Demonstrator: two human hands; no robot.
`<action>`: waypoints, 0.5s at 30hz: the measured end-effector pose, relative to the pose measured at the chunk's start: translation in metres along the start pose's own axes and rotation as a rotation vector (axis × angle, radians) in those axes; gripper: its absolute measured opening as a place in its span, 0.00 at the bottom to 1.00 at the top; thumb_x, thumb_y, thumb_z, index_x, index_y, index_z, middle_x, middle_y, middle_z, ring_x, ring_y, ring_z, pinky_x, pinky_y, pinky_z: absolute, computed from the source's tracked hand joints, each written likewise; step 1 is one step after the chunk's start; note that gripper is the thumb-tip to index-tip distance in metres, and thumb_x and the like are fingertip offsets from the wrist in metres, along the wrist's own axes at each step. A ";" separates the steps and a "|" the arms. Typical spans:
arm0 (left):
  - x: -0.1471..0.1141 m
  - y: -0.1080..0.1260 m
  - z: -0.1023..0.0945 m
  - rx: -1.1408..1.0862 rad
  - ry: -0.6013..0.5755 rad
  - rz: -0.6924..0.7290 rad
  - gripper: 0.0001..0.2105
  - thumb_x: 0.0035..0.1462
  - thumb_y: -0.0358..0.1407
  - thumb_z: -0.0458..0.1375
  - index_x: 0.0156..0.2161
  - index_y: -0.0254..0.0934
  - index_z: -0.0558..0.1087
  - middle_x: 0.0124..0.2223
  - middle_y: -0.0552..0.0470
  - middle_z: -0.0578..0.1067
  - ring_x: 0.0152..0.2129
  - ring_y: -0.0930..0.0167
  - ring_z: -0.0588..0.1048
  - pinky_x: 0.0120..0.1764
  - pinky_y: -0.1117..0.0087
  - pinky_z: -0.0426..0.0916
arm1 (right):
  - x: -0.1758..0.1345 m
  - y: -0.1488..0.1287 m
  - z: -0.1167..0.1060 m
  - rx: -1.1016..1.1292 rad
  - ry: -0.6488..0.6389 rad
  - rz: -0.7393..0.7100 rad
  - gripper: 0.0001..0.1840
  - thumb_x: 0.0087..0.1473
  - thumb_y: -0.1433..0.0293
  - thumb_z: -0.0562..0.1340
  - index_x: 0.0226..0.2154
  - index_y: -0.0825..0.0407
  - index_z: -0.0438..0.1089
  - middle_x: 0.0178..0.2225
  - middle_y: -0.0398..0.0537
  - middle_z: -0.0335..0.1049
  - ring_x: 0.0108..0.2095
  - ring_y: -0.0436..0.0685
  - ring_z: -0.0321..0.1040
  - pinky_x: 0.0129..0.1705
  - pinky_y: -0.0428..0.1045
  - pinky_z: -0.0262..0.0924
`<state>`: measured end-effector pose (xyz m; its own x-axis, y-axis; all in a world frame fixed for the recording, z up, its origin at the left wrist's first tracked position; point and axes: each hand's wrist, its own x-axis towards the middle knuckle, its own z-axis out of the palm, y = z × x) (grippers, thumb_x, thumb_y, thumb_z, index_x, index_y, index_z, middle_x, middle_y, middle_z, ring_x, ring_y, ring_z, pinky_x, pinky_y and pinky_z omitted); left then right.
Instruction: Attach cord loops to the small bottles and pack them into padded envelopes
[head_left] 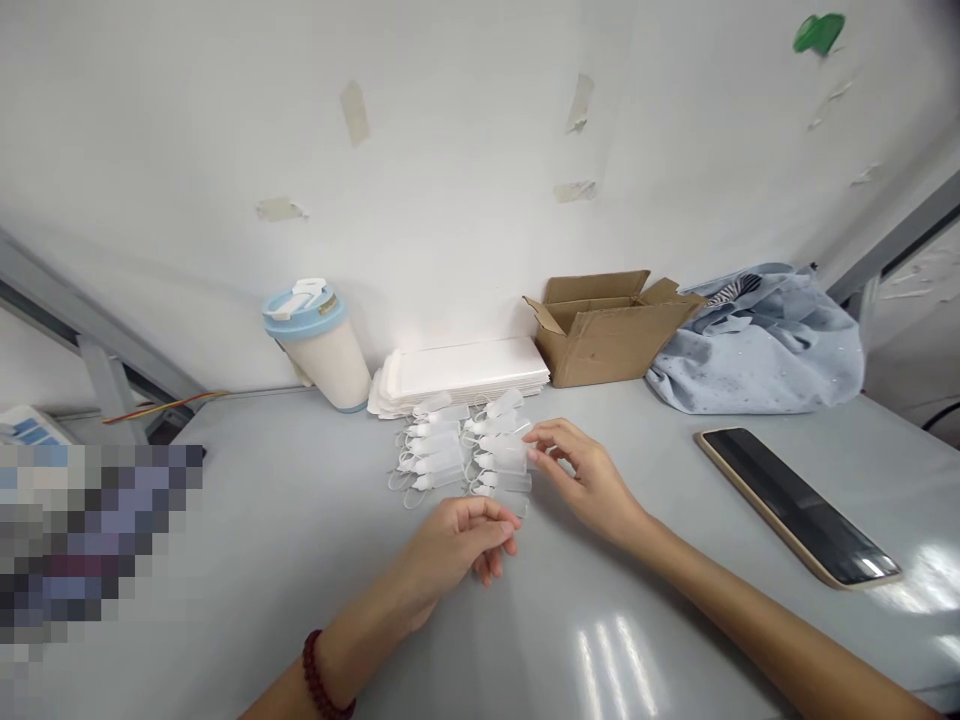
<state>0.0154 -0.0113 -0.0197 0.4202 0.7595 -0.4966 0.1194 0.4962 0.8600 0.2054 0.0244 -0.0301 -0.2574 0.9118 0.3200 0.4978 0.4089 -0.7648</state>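
Two columns of small clear plastic bottles [439, 460] with white caps and thin loops lie side by side on the grey table. My right hand [589, 475] reaches in from the right. Its thumb and index tips are a little apart at the outer ends of the right-hand bottles [504, 458]; firm contact cannot be made out. Just below the same column is my left hand [476, 535], fingers curled and thumb tip near the index tip. Anything between those fingertips is hidden. A dark red bead bracelet [319, 675] circles the left wrist.
Behind the bottles is a stack of flat white cartons [465, 368]. A cup with a blue lid [322, 350] stands left of it, an open cardboard box [619, 340] right. Farther right are a light blue cloth bag [765, 350] and a phone [799, 505]. A wall [450, 200] rises behind.
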 end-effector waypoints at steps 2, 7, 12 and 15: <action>0.000 0.000 0.000 0.005 0.000 0.002 0.09 0.53 0.37 0.56 0.35 0.33 0.72 0.28 0.54 0.72 0.20 0.78 0.66 0.24 0.75 0.61 | 0.000 0.004 0.002 -0.073 0.028 -0.069 0.10 0.60 0.66 0.53 0.41 0.51 0.65 0.39 0.51 0.65 0.32 0.53 0.65 0.31 0.49 0.64; 0.001 0.002 -0.001 0.018 -0.006 -0.004 0.09 0.53 0.37 0.56 0.35 0.33 0.72 0.28 0.54 0.72 0.20 0.78 0.67 0.25 0.75 0.61 | 0.000 0.017 0.008 -0.457 0.054 -0.247 0.12 0.60 0.67 0.52 0.46 0.52 0.63 0.39 0.54 0.63 0.34 0.56 0.65 0.32 0.51 0.65; 0.003 0.000 -0.003 0.020 -0.009 0.010 0.09 0.54 0.37 0.56 0.35 0.34 0.72 0.29 0.53 0.72 0.21 0.78 0.68 0.25 0.74 0.62 | 0.002 0.022 0.007 -0.503 0.153 -0.257 0.12 0.61 0.71 0.50 0.45 0.51 0.63 0.36 0.52 0.63 0.33 0.54 0.66 0.31 0.48 0.64; 0.003 0.000 -0.003 0.008 -0.018 0.021 0.09 0.53 0.38 0.56 0.35 0.33 0.72 0.29 0.53 0.72 0.20 0.78 0.68 0.24 0.74 0.62 | 0.004 0.022 0.007 -0.458 0.148 -0.335 0.11 0.60 0.71 0.51 0.45 0.52 0.63 0.35 0.51 0.63 0.33 0.54 0.65 0.31 0.47 0.63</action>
<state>0.0142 -0.0074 -0.0214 0.4388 0.7621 -0.4761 0.1172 0.4768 0.8712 0.2102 0.0368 -0.0498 -0.3605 0.7121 0.6024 0.7248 0.6204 -0.2997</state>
